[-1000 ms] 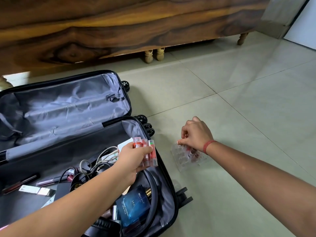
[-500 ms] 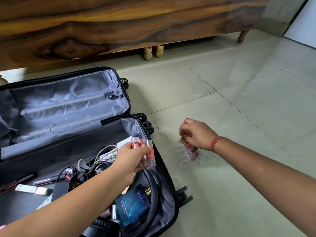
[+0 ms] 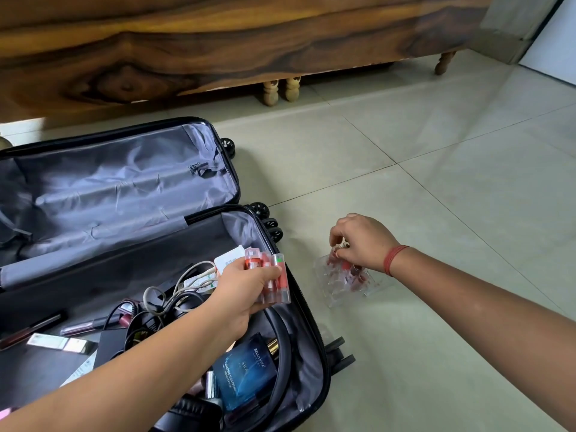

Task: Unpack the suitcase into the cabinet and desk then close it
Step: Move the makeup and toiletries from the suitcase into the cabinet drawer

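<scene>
A black suitcase (image 3: 314, 335) lies open on the tiled floor, its grey-lined lid (image 3: 124, 182) flat at the back. My left hand (image 3: 246, 285) hovers over the near half, shut on a bunch of clear lipstick tubes (image 3: 274, 282) with red and orange contents. To the right, on the floor, stands a clear acrylic lipstick holder (image 3: 339, 282) with several slots, some filled. My right hand (image 3: 361, 241) is over it, fingers pinched on one small tube at the holder's far side. Inside the suitcase lie tangled cables (image 3: 162, 294), a blue cologne box (image 3: 246, 372) and lip glosses (image 3: 87, 325).
A dark wooden cabinet (image 3: 218, 48) on short turned legs (image 3: 280, 90) runs along the back, close behind the suitcase lid. Black headphones (image 3: 193, 413) sit at the suitcase's near edge. Pale floor tiles (image 3: 452, 198) stretch to the right.
My right hand has shifted slightly over the holder and pinches a tube at its far side. My left hand still holds the tubes in about the same place.
</scene>
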